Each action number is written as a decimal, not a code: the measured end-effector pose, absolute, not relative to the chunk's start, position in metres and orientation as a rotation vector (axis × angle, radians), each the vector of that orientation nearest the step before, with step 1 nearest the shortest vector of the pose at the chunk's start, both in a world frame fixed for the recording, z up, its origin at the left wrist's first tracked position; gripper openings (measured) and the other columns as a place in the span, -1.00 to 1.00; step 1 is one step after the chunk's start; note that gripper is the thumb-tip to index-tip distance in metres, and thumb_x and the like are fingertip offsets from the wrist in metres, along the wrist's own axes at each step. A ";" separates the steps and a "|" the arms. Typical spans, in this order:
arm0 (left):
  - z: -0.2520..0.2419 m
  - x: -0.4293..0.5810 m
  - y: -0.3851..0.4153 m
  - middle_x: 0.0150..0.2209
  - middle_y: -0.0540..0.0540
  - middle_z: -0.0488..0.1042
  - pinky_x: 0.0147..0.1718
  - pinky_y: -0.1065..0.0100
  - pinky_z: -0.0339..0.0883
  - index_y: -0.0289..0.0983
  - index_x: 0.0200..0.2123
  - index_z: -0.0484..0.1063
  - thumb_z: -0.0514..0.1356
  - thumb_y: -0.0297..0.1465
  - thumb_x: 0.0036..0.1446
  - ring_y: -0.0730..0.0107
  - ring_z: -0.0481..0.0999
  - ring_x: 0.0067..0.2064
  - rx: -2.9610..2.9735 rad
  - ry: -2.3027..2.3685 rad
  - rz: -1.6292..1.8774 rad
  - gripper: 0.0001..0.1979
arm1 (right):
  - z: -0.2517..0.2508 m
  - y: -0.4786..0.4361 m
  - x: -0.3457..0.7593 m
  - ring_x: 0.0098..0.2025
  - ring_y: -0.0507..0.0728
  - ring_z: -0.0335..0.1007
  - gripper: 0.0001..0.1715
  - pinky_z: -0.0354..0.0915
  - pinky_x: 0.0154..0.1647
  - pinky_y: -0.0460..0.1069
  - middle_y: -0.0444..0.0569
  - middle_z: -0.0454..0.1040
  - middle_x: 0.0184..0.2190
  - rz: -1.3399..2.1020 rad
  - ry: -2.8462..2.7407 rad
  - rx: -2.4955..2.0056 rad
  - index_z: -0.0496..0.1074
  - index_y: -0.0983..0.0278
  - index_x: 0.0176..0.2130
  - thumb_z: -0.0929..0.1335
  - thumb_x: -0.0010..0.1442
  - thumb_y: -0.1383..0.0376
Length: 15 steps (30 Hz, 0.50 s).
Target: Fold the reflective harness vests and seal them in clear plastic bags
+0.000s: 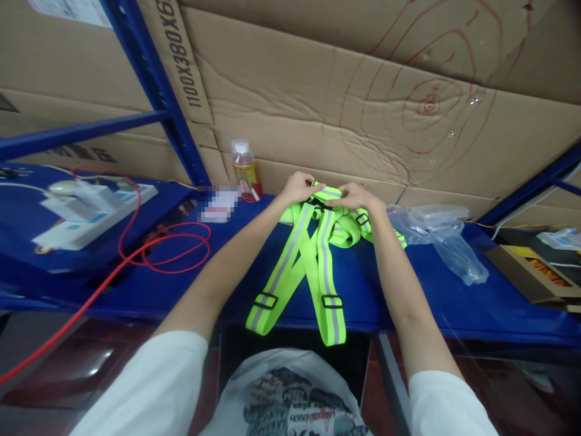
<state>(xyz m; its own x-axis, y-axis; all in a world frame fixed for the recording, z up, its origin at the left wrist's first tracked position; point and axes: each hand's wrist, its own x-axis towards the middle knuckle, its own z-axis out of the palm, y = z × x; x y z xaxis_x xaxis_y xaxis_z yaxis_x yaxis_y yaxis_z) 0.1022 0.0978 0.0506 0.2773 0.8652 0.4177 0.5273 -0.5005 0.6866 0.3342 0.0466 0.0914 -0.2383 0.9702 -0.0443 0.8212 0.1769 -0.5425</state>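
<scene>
A neon-green reflective harness [300, 256] with grey stripes lies bunched on the blue table. Two of its straps, each with a black slider buckle, stretch toward me and hang over the front edge. My left hand [300, 187] pinches the harness at its far end, beside a dark fitting. Just to the right, my right hand [356, 197] grips the same bunched webbing with bent fingers. More loops and another black slider lie under and beyond my right wrist. The fingertips of both hands are partly hidden by the webbing.
Left of the hands stands a bottle with red liquid [246, 171], near a blurred-out card [219, 204]. A red cable [177, 247] coils by a white power strip [97, 218]. At right lie clear plastic bags [447, 236] and an open cardboard box [529, 275]. Cardboard [290, 91] walls the back.
</scene>
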 end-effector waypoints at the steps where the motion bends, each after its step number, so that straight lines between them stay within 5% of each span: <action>1: 0.051 0.101 0.098 -0.50 -0.02 0.41 -0.33 0.29 0.12 -0.26 -0.46 0.53 0.39 0.00 0.13 0.32 0.32 -0.37 2.136 1.266 1.088 -0.57 | 0.092 0.046 0.334 -0.48 0.10 0.45 -0.36 0.34 -0.51 -0.03 -0.06 0.59 -0.45 0.722 -2.110 -1.719 0.61 0.23 -0.27 0.65 -0.03 -0.21; 5: 0.052 0.100 0.097 -0.48 -0.01 0.42 -0.32 0.30 0.11 -0.25 -0.45 0.52 0.39 0.00 0.12 0.35 0.32 -0.37 2.112 1.240 1.053 -0.57 | 0.091 0.046 0.332 -0.55 0.11 0.43 -0.23 0.41 -0.56 0.00 -0.05 0.49 -0.57 0.818 -2.021 -1.713 0.59 0.26 -0.35 0.58 -0.01 -0.38; 15: 0.063 0.098 0.096 -0.47 -0.01 0.48 -0.36 0.32 0.09 -0.26 -0.38 0.62 0.43 -0.03 0.05 0.36 0.33 -0.38 2.158 1.181 1.046 -0.61 | 0.093 0.043 0.327 -0.52 0.18 0.53 -0.24 0.43 -0.63 0.01 -0.02 0.48 -0.57 1.044 -1.883 -1.703 0.52 0.26 -0.35 0.66 -0.08 -0.31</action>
<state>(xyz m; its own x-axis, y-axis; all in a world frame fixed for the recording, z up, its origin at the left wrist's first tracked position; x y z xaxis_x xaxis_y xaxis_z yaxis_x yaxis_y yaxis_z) 0.0977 0.0960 0.0633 0.3410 0.8514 0.3985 0.4982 -0.5232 0.6914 0.3271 0.0426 0.0927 -0.1827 0.9649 -0.1886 0.6710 -0.0179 -0.7413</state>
